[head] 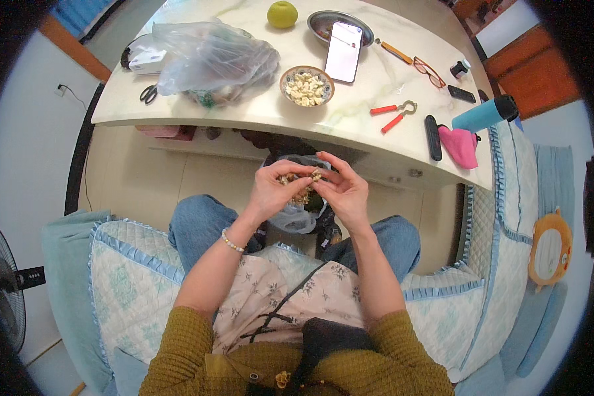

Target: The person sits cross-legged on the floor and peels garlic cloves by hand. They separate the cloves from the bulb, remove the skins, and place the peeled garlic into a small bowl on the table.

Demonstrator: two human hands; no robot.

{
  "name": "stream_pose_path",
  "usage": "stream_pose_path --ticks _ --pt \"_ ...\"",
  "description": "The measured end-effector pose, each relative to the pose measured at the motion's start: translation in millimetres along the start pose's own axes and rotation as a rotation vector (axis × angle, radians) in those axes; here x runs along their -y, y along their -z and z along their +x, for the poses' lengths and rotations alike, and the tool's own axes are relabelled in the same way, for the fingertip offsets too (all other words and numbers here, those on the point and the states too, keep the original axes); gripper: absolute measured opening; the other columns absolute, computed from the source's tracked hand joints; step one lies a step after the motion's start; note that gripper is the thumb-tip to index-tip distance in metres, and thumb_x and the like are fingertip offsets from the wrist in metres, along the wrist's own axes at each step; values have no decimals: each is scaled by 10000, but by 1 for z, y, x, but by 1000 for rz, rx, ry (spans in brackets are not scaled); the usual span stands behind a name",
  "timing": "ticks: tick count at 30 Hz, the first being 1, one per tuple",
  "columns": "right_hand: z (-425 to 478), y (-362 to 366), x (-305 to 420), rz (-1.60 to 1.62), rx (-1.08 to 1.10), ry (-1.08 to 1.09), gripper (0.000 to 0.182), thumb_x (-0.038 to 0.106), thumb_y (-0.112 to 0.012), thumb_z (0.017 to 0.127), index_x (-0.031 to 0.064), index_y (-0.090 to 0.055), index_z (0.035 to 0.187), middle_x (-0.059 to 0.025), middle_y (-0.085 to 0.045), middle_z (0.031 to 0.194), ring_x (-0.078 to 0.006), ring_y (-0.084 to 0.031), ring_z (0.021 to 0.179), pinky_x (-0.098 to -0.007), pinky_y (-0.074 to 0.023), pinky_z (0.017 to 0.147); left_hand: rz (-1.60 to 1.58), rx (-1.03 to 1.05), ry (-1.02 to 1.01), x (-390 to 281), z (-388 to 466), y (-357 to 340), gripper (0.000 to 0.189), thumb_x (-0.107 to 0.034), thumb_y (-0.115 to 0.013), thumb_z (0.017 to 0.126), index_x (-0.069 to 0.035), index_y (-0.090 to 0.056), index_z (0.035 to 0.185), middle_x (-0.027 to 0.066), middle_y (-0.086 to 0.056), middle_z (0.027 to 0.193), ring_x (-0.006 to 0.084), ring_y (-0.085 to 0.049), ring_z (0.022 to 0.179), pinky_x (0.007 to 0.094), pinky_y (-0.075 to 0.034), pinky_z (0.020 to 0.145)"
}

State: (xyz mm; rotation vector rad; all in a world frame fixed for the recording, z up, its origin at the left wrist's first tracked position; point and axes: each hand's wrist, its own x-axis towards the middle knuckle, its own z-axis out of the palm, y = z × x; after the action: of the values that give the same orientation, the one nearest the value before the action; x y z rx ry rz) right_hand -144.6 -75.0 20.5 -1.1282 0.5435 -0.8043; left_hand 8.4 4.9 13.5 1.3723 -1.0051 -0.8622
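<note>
Between my two hands, above the gap between my knees, is a small piece of nut kernel [316, 175], probably walnut. My left hand [281, 185] pinches it from the left with thumb and forefinger. From the other side my right hand [345, 190] grips it by thumb and fingertips, its forefinger raised. Directly below is a waste bin lined with a clear plastic bag [293, 222], holding brown scraps that look like shells or skins; the hands partly cover it. A patterned bowl [288, 99] of pale kernel pieces [307, 90] stands on the table ahead.
On the marble-look table [346, 111] lie a red-handled nutcracker [395, 115], a phone [343, 54] leaning on a metal bowl [319, 22], a filled plastic bag [213, 59], scissors [149, 94], a green fruit [282, 15], glasses [429, 73] and a blue bottle [480, 116]. A fan [0, 282] stands left.
</note>
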Motion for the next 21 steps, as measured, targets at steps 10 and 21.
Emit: stream_pose_path --ticks 10,21 --pt "2 14 -2 110 -48 -296 204 24 -681 849 -34 -682 1044 -85 -702 919 -142 -671 787 -272 -561 742 37 -35 -167 7 1 0 143 23 -734 758 -25 -722 893 58 -676 950 127 -622 860 248 -496 754" --pt "1 13 -25 126 -179 -179 161 11 -727 816 -31 -682 965 -74 -698 885 -117 -657 768 -246 -545 720 52 -119 133 -3 0 -3 157 -107 -741 812 -19 -695 933 -2 -670 828 58 -588 736 213 -485 656"
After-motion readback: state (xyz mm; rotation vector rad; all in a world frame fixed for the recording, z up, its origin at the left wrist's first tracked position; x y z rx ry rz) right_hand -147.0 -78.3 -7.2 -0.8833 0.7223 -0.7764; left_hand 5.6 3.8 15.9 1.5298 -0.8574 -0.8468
